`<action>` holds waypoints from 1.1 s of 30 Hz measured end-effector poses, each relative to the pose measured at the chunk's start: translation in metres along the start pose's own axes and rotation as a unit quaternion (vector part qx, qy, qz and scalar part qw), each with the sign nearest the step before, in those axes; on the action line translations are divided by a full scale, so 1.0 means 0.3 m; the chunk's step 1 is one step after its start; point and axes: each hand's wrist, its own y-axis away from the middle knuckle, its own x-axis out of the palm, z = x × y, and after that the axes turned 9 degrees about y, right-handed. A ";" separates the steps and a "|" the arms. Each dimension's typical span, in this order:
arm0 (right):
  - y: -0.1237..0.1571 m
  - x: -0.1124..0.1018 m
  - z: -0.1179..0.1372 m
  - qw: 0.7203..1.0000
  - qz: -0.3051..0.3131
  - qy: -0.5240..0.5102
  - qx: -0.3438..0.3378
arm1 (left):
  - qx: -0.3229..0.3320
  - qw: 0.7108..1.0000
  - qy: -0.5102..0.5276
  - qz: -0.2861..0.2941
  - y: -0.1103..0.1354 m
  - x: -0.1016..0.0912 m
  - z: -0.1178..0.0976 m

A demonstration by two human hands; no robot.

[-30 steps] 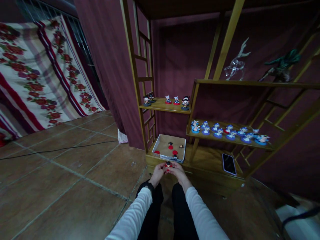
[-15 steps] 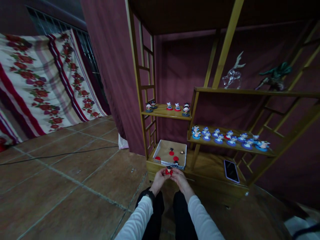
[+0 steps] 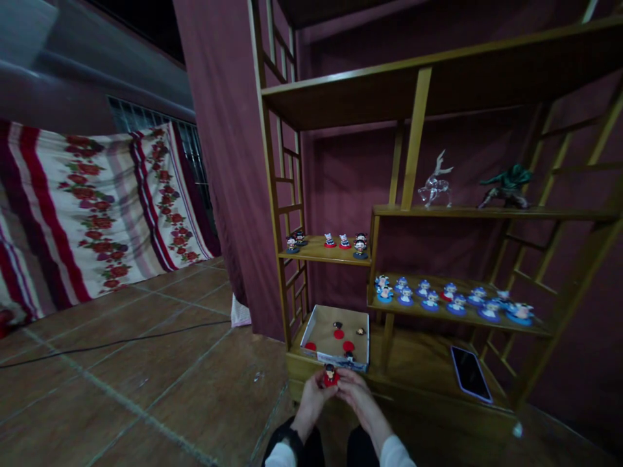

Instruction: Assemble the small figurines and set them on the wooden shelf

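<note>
A small dark-haired figurine on a red base [image 3: 330,374] is held upright between my two hands, just in front of the shelf's lower edge. My left hand [image 3: 314,393] grips it from the left, and my right hand [image 3: 352,388] closes on its right side. Right behind them a shallow cardboard box [image 3: 321,324] rests on the lowest board. Inside lie several red discs, one of them a red disc [image 3: 339,335] near the middle, and small dark figure parts, such as a dark piece [image 3: 337,324].
Figurines stand on the upper left shelf [image 3: 316,248], and rows of blue-white figurines [image 3: 430,299] on the right one. A phone [image 3: 471,374] lies at lower right. Above are a clear deer ornament [image 3: 435,185] and a green figure [image 3: 509,185]. A cable [image 3: 146,337] crosses the floor.
My view has tilted upward, so the shelf and hands sit lower in the picture. Both hands still hold the figurine in front of the box.
</note>
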 end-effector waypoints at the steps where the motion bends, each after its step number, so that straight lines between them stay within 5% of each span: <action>1: 0.005 0.001 0.004 1.000 0.004 0.002 0.002 | -0.002 1.000 0.000 0.007 0.003 -0.001 -0.001; 9: -0.015 -0.009 -0.025 0.998 -0.028 0.039 0.030 | 0.022 0.996 -0.061 -0.057 0.009 -0.025 -0.068; 16: -0.022 -0.004 -0.021 0.997 -0.052 0.036 0.041 | 0.114 0.978 -0.126 -0.119 -0.053 -0.020 -0.398; 25: 0.028 -0.004 0.019 0.998 -0.030 0.040 0.023 | 0.215 0.956 -0.184 -0.079 -0.169 0.092 -0.803; 29: 0.053 0.000 0.038 0.999 -0.036 0.034 0.008 | 0.276 0.933 -0.226 -0.053 -0.285 0.167 -0.980; 33: 0.045 -0.002 0.037 0.999 -0.040 0.025 0.019 | 0.260 0.911 -0.312 -0.070 -0.439 0.235 -1.096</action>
